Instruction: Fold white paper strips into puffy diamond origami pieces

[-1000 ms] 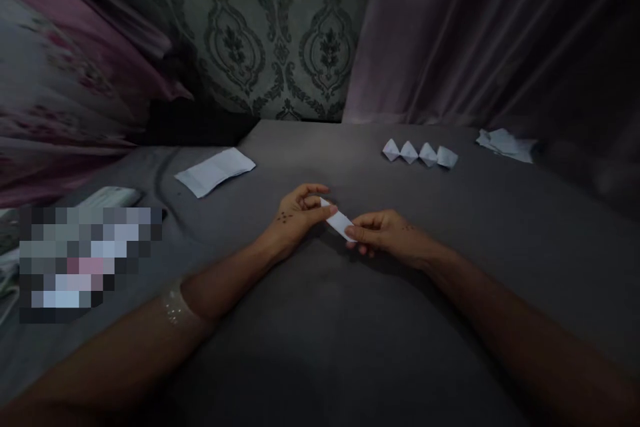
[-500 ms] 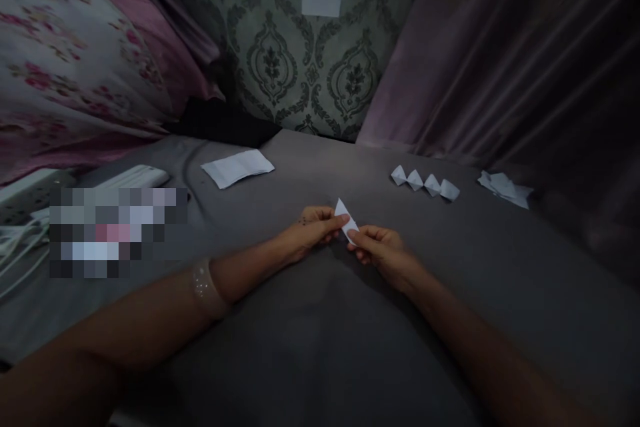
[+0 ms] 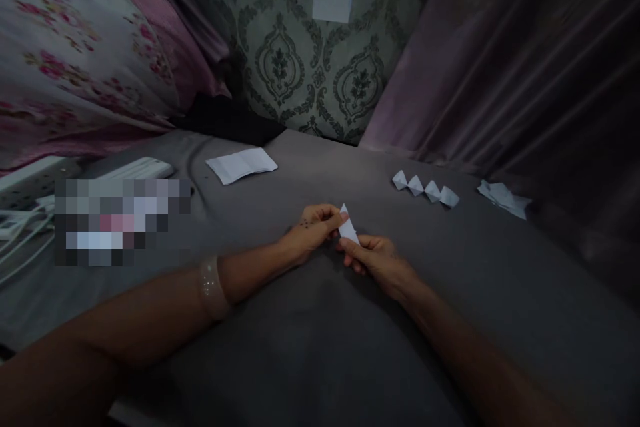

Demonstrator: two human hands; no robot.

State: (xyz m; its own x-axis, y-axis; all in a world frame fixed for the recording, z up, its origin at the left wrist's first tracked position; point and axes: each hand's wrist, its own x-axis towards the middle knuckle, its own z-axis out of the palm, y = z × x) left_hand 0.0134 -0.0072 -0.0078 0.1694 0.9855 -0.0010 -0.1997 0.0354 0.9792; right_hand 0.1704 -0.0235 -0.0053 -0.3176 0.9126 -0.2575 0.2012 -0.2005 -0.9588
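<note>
A small folded piece of white paper (image 3: 349, 229), pointed at its top, is held between my two hands above the grey sheet. My left hand (image 3: 319, 227) pinches its upper left side, thumb on the front face. Lower down, my right hand (image 3: 376, 255) grips the bottom end between thumb and fingers. The fingers behind the paper are partly hidden. Beyond the hands, to the right, a row of several folded white paper shapes (image 3: 424, 188) stands on the sheet. A stack of white paper (image 3: 243, 165) lies further back on the left.
Loose white paper pieces (image 3: 504, 199) lie at the far right. On the left are a white power strip (image 3: 37, 172), cables (image 3: 25, 257) and a blurred-out patch. A black cloth (image 3: 227, 121) lies at the back, before a patterned wall (image 3: 315, 73) and curtains (image 3: 450, 60).
My right thumb has slid down and left along the folded paper's lower edge, and the paper stands slightly steeper. The view has shifted a little; both hands still hold the paper.
</note>
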